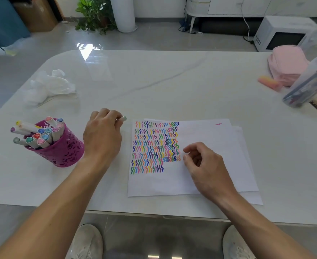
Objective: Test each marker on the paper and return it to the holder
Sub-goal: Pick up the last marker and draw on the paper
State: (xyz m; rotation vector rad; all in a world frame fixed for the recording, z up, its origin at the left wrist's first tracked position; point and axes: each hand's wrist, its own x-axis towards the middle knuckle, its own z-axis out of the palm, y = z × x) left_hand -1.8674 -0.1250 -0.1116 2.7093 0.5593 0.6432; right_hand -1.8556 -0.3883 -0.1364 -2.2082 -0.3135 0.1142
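Observation:
A magenta cut-out holder (60,150) stands at the left of the table, filled with several white markers with coloured caps (41,132). White paper (210,165) lies in front of me, its left part covered with rows of coloured squiggles (154,148). My left hand (102,135) hovers between holder and paper, its fingers curled round a marker (123,119) whose pale green cap pokes out to the right. My right hand (204,163) rests on the paper beside the squiggles, fingers loosely curled, holding nothing that shows.
Crumpled white tissue (49,86) lies at the back left of the white table (154,81). At the right edge sit a pink pouch (286,64), an orange-pink eraser (269,83) and a clear tub of pens (309,85). My shoes show below the table's front edge.

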